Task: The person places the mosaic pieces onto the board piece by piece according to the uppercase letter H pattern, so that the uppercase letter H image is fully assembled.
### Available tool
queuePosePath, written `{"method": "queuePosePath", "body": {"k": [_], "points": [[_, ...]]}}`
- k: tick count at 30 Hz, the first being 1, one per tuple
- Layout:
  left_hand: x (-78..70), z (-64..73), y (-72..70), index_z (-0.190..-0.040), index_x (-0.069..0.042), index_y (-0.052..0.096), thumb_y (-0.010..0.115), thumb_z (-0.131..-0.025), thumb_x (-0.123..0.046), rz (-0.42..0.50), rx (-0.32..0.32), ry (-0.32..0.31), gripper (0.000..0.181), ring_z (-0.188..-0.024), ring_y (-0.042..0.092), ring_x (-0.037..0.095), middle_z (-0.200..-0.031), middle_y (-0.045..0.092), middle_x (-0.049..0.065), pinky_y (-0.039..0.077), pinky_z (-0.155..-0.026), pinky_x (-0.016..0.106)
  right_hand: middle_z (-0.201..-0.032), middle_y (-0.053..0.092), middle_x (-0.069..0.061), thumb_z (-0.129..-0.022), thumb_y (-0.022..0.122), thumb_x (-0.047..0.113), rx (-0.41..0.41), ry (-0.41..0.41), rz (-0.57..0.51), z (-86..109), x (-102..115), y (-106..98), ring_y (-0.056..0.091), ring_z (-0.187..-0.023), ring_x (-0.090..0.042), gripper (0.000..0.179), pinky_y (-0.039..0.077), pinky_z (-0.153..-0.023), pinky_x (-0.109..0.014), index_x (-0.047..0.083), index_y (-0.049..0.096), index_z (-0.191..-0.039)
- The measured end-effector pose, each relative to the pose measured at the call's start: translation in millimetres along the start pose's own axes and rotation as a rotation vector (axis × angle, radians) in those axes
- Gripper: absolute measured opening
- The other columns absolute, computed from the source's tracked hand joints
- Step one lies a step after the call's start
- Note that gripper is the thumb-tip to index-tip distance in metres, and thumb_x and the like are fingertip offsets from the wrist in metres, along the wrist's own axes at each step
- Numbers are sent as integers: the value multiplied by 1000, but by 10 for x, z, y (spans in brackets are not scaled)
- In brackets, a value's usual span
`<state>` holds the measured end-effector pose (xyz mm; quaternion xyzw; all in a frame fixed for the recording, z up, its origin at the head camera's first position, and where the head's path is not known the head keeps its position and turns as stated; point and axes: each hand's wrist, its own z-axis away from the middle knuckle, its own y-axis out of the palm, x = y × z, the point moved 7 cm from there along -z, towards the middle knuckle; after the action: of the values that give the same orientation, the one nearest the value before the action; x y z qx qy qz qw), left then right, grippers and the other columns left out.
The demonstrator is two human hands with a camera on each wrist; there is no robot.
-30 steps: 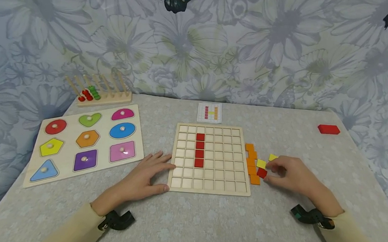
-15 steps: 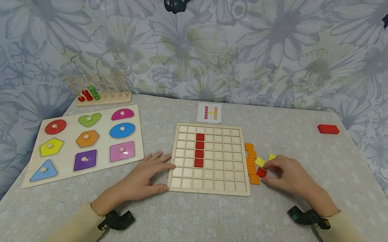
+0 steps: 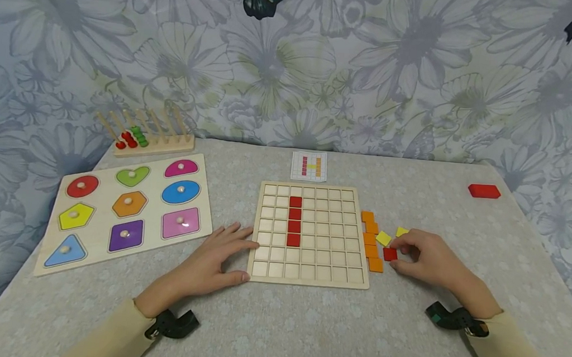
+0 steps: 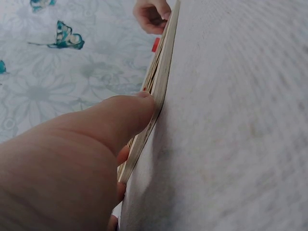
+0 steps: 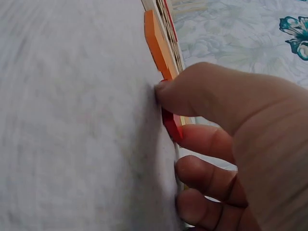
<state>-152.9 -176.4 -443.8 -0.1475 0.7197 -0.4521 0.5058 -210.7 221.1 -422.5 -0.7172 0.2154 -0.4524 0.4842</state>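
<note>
The wooden grid board [image 3: 329,271] lies flat, with a column of red tiles [image 3: 295,214] in its cells. My left hand [image 3: 214,260] rests at the board's left edge, fingers spread; in the left wrist view its thumb [image 4: 130,113] touches the board's side. Right of the board, my right hand [image 3: 428,257] pinches a loose red tile [image 3: 390,254] by its edges between thumb and index finger. The right wrist view shows this red tile [image 5: 172,124] low against the tablecloth. Beside it lie a yellow tile [image 3: 383,239], another yellow tile [image 3: 402,231] and several orange tiles [image 3: 370,238].
A pattern card [image 3: 309,166] lies behind the board. On the left are a knobbed shape puzzle [image 3: 152,246] and a peg stand [image 3: 167,145] with red and green beads. A red block [image 3: 484,191] sits at the far right. A flowered cloth [image 3: 295,61] hangs behind the table.
The red tile has turned and shifted slightly right between the right thumb and index finger. The nearer yellow tile has slid a little left and turned. My left hand has stayed still.
</note>
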Motion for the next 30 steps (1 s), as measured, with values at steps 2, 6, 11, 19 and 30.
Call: {"method": "queuePosePath", "body": {"k": [2,6,11,19,30], "points": [[-2,0,0,-138,-20,62,77,-88,-38,-1,-1,3,54,-152,29,47,-160,45,15,18,-121,70,-76,54,9,-75,86,11,-2,-8,-2,0,-1,0,46,-70,-3,22,42,-60,-18,14,75,-94],[-1,-1,-1,-138,-20,62,77,-88,-38,-4,-2,5,55,-152,30,47,-160,45,15,18,-121,71,-76,54,10,-75,86,10,-23,-39,-7,1,8,-1,45,-69,-2,22,42,-59,-18,15,76,-93],[4,0,1,-138,-20,62,77,-88,-39,-2,0,3,55,-153,29,47,-160,44,14,18,-121,71,-75,54,11,-76,86,10,-28,-54,-19,0,18,4,45,-69,0,21,41,-58,-18,16,76,-92],[2,-2,1,-138,-20,62,77,-88,-39,2,0,9,56,-153,29,47,-160,44,15,17,-121,71,-75,54,11,-76,87,11,-38,-64,-12,-1,14,11,45,-69,0,20,41,-58,-18,17,75,-91],[5,4,-4,-138,-20,62,76,-89,-39,-7,-3,11,55,-152,30,47,-160,45,15,18,-121,70,-74,53,11,-76,87,13,-45,-66,7,-1,10,16,45,-68,-1,19,40,-58,-17,17,75,-89]]}}
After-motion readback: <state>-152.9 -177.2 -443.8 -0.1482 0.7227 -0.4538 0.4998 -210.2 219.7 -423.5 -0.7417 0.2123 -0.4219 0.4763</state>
